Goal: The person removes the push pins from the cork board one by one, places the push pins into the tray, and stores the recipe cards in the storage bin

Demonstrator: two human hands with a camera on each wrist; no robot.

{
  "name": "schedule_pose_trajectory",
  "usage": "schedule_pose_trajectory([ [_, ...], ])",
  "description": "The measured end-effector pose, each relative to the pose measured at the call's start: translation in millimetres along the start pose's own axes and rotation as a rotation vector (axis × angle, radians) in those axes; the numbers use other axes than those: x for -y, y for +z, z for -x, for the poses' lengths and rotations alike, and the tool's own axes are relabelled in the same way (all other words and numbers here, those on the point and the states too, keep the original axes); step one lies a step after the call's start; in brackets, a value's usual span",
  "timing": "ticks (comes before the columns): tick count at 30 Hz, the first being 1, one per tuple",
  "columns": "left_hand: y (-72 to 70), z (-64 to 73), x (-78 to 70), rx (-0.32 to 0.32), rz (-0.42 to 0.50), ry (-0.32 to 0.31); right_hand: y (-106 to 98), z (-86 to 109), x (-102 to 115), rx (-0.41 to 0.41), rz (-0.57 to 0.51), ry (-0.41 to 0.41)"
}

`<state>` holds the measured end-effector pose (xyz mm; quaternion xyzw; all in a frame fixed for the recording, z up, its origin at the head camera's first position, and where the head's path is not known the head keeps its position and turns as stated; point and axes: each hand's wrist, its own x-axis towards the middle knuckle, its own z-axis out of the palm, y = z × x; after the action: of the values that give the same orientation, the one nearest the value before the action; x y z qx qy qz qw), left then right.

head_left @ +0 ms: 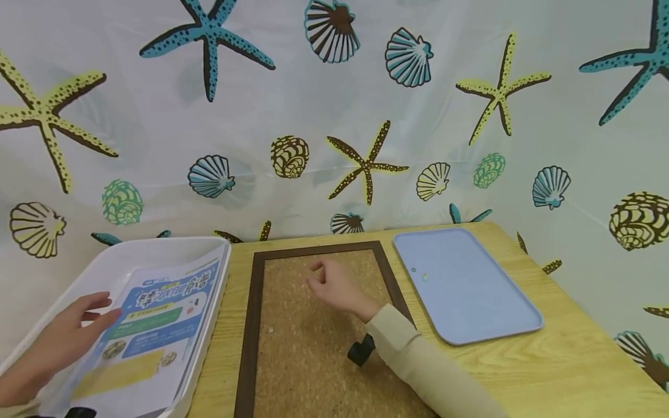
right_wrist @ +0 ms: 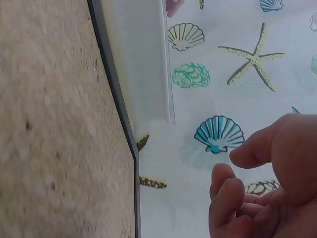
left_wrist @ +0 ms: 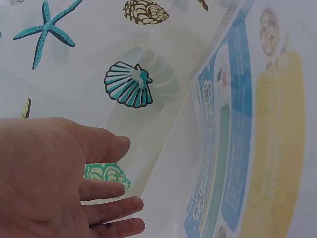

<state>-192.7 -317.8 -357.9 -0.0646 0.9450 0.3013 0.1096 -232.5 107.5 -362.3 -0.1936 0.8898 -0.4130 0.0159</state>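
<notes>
My left hand [head_left: 70,334] hovers over a white bin [head_left: 222,278] with its fingers spread and nothing in its grasp. Inside the bin lie printed sheets [head_left: 151,334] with blue, green and yellow blocks; the same sheets [left_wrist: 233,148] show beside the hand in the left wrist view. Above the upper part of a framed cork board [head_left: 292,371] is my right hand [head_left: 337,287], its fingers loosely curled. In the right wrist view, a small gap separates the thumb from the fingers, and I see nothing held. A tiny pale object [head_left: 270,330] sits on the cork.
A light blue tray [head_left: 481,296] lies right of the board, with a few tiny items [head_left: 424,277] near its left edge. Everything stands on a wooden table [head_left: 580,366]. Behind it hangs a curtain [head_left: 313,104] printed with shells and starfish.
</notes>
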Motion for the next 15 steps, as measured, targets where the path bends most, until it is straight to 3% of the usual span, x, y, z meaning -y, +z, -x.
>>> schedule_pose_trajectory([
  [4,1.3,6.3,-19.4,-0.035,-0.051,0.121,-14,6.8,-10,-0.030,-0.004,0.003],
  [9,2.4,11.8,-34.2,-0.027,-0.083,0.165,-28,16.3,-20,-0.057,0.009,0.039],
  [15,13.5,23.4,-50.4,-0.029,-0.084,0.228,-33,28.7,-32,-0.112,0.138,-0.017],
])
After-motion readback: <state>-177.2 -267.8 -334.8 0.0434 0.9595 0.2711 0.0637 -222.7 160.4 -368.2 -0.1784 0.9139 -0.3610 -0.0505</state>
